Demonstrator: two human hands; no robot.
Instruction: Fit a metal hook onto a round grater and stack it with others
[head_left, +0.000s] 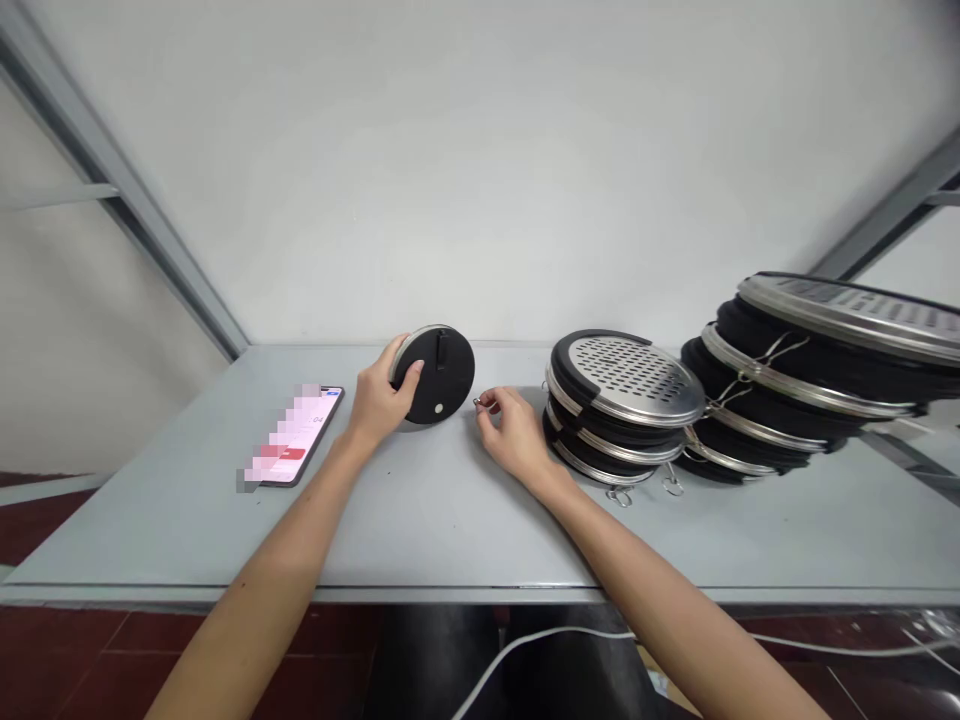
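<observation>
Both our forearms stretched forward, bare. Our left hand [379,398] curled in grip, thumb on top. Our right hand [511,432] palm down, fingertips [486,402] pinched.

This looks like a small workshop. A plain grey work table [420,520] stands by a bare white wall, with stacks of round metal graters [750,400] at the right.

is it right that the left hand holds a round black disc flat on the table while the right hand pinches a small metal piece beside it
Not quite. In the head view the left hand holds the round black disc propped up on its edge on the table, not flat. The rest holds: the right hand pinches a small metal piece beside it.
</observation>
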